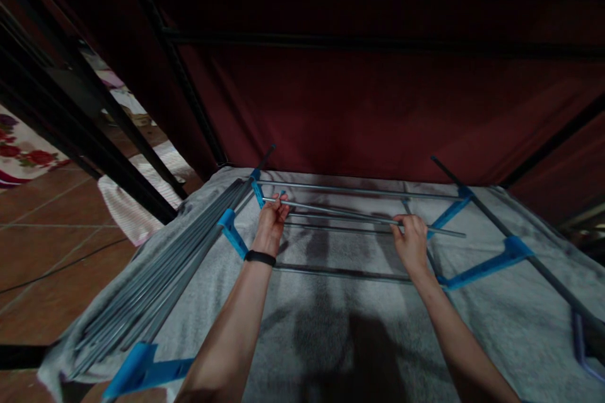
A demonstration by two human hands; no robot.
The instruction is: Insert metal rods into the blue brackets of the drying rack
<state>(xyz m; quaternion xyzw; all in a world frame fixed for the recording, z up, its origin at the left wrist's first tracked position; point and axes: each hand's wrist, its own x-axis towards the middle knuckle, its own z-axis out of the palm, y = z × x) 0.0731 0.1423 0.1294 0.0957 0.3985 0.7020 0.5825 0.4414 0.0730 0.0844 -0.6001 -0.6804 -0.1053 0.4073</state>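
Note:
A thin grey metal rod [338, 210] runs between my two hands, slanting slightly down to the right. My left hand [271, 220], with a black band at the wrist, has its fingers curled round the rod close to its left end, beside a small blue bracket [258, 192]. Further right, my right hand [410, 240] pinches the same rod, whose right end sticks out past the fingers. Under and beyond it, crossbars [363, 190] span a frame of grey tubes [496, 220] with blue plastic brackets [491, 262] on both sides.
A bundle of loose metal rods [165, 280] lies at the left on the grey blanket [326, 334]. Another blue bracket [142, 370] is at the lower left. A dark red cloth panel [350, 113] with black bars stands behind. Tiled floor [57, 220] shows at left.

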